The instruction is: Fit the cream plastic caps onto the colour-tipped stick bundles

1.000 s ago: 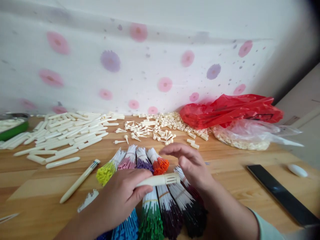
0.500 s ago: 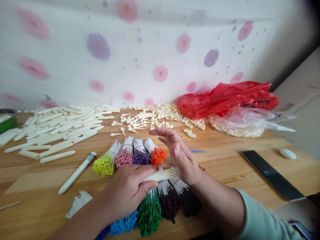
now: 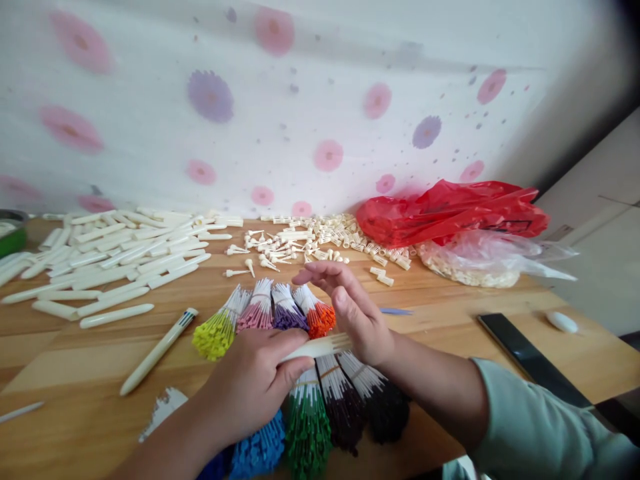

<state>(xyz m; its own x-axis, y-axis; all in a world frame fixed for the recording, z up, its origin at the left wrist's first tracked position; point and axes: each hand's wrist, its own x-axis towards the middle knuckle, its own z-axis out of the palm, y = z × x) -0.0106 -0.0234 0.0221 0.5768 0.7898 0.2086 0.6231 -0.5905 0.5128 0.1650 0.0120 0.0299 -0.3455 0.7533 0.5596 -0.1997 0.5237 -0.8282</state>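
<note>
My left hand (image 3: 250, 377) is closed around a cream-coloured pen barrel (image 3: 313, 349), which lies level and points right. Against the barrel's slotted end rests the palm of my right hand (image 3: 360, 320), its fingers stretched out and curving slightly. Beneath and around both hands lie banded bundles of pen refills: yellow (image 3: 215, 333), pink (image 3: 256, 317), purple (image 3: 290, 319) and orange (image 3: 320, 320) behind, with blue (image 3: 260, 445), green (image 3: 309, 423), dark brown (image 3: 345, 417) and black (image 3: 385, 407) in front. An assembled multicolour pen (image 3: 159, 352) lies left of my left hand.
Many cream pen barrels (image 3: 125, 250) are heaped at the back left. Small cream plugs (image 3: 273, 253) and slotted caps (image 3: 345, 233) spread across the back. A red plastic bag (image 3: 450, 213) and a clear bag (image 3: 480, 260) stand right, near a phone (image 3: 530, 360) and a white mouse-shaped object (image 3: 562, 322).
The camera view has shifted slightly. My left hand still grips the pen barrel, and my right palm stays at its slotted end, now seemingly pressed a little closer.
</note>
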